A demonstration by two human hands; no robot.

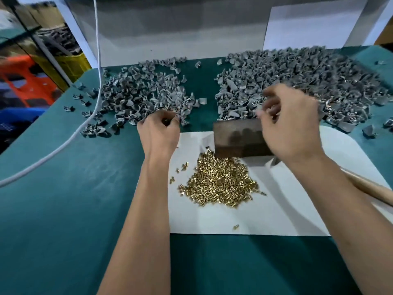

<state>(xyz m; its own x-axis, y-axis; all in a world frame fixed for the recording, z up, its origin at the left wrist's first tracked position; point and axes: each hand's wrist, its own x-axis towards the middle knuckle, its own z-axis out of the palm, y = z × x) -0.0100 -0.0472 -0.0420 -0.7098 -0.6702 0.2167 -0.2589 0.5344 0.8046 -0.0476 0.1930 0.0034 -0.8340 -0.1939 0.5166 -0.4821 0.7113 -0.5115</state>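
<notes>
Left of the block [238, 138], my left hand [158, 133] pinches a part [166, 122]; right hand [291, 122] curled, hold unclear; I'd seat it squarely.

The left hand [158, 133] grips a small part [166, 122] by a grey pile [144, 92]. The blurred right hand [291, 122] hovers over a dark block [238, 139]

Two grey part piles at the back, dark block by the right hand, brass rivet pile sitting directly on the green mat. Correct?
No. The head view shows the brass rivet pile lying on the white sheet, which is spread over the green mat. The rest holds: left grey pile and right grey pile at the back, dark block by the right hand.
</notes>
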